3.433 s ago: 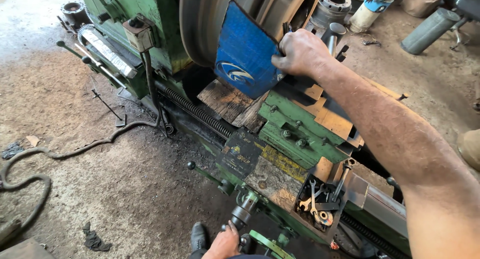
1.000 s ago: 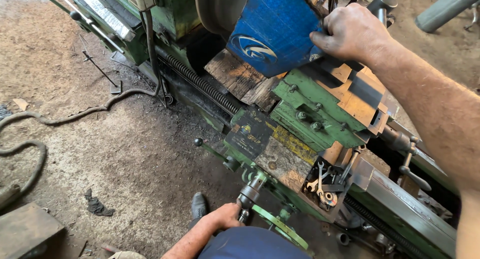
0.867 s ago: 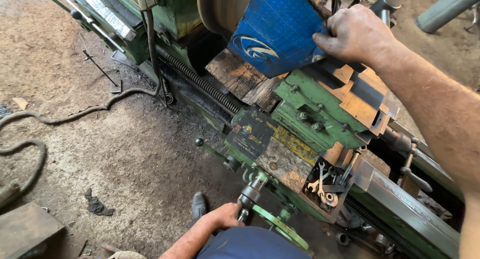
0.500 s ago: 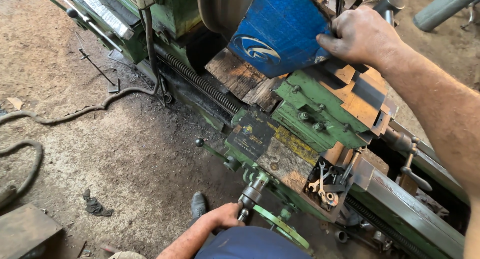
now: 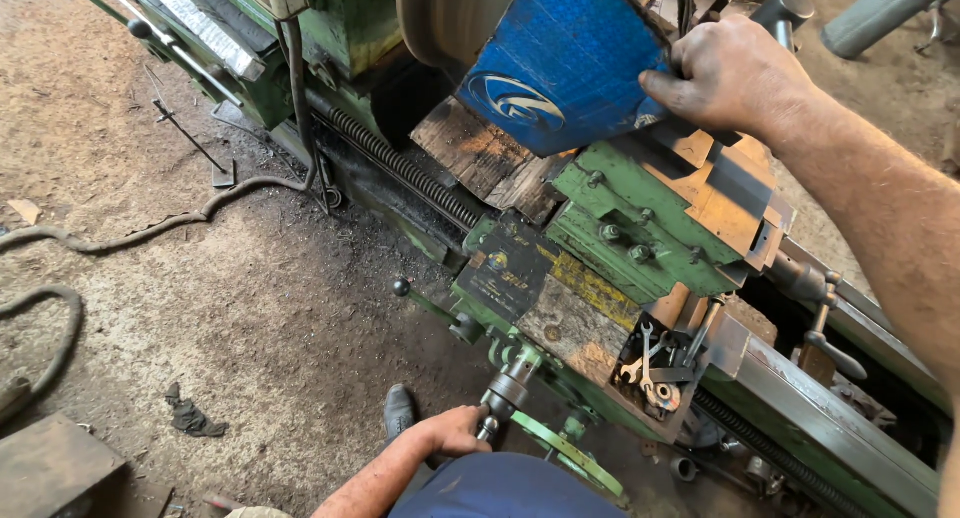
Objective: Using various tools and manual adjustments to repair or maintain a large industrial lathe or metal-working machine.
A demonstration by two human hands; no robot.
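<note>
Head view: right hand (image 5: 735,78) fingers clamped on blue sheet (image 5: 565,63), left hand (image 5: 445,440) fingers around lathe handle (image 5: 500,403).

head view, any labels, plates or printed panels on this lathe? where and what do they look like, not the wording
Blue panel: flat ribbed sheet with a white oval emblem, held against the big disc by the right hand.
Dark plate: rectangular, black with worn yellowish marks, on the green carriage front.
Pale plate: long silvery strip on the machine body, top left.
Left hand: on a lower crank handle, no label there.
</note>
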